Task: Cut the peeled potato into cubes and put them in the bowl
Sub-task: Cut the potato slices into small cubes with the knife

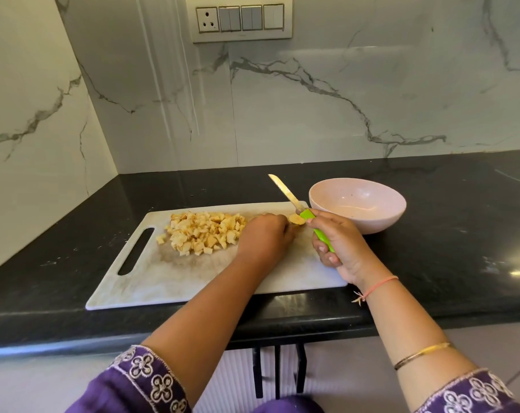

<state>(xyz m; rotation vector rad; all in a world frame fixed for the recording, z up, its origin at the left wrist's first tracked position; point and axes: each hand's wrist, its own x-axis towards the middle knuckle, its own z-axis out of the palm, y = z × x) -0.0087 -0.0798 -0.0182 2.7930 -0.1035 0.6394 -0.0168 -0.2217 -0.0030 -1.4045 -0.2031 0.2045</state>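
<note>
A heap of several pale potato cubes lies on the white cutting board, left of centre. My left hand rests on the board to the right of the heap, its fingers on a small uncut potato piece. My right hand grips the green handle of a knife; the blade points up and away, lifted off the board. The pink bowl stands on the counter just beyond the board's far right corner, with only a few specks inside.
The black counter runs to a marble wall behind and on the left. A switch panel is mounted high on the back wall. The board's handle slot is at its left end.
</note>
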